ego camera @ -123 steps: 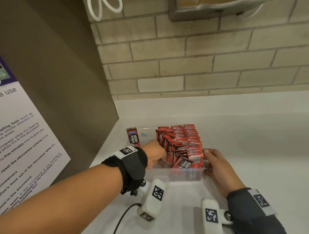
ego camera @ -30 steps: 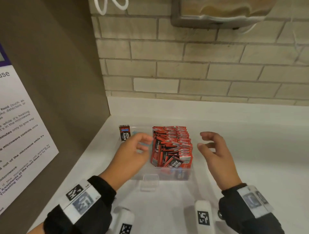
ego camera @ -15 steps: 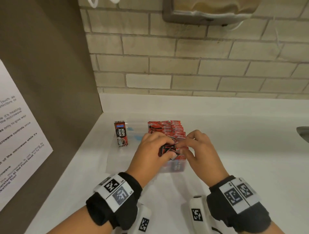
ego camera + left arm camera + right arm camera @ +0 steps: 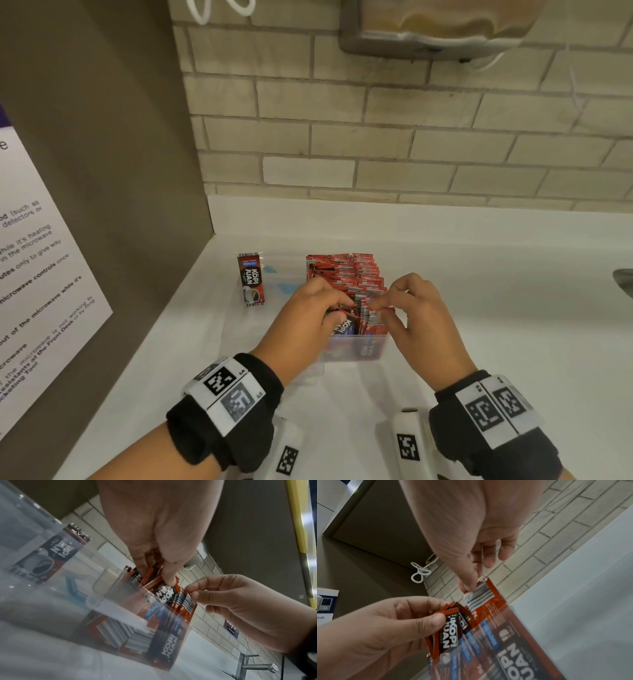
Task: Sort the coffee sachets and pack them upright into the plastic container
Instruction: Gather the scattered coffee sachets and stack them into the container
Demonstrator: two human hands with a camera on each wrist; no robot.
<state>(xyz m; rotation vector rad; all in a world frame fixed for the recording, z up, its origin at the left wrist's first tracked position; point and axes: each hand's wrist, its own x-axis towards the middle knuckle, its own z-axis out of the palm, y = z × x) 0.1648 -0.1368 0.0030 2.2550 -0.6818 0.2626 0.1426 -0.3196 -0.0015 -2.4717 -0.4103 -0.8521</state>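
A clear plastic container [image 4: 352, 351] is seen on a white counter [image 4: 479, 308], set against a pale brick wall [image 4: 411, 137]. The right part of the container is filled with red coffee sachets [image 4: 346, 270], packed upright in rows. At the near end of these rows, a few loose sachets [image 4: 449, 627] with black "KOPI JUAN" fronts are pinched between the thumb and curled fingers of the left hand [image 4: 308, 318]; they are held tilted, partly inside the container. Just beside them, the top edges of the nearest upright sachets are pinched between the thumb and forefinger of the right hand [image 4: 421, 315], the other fingers being loosely curled. A single sachet [image 4: 251, 279] is seen standing upright at the far left of the container, well apart from the packed rows. Black wrist straps with white coded markers are worn on both wrists. A brown panel [image 4: 102, 171] carrying a printed notice [image 4: 34, 274] is seen on the left, and a wall-mounted dispenser [image 4: 438, 27] at the top
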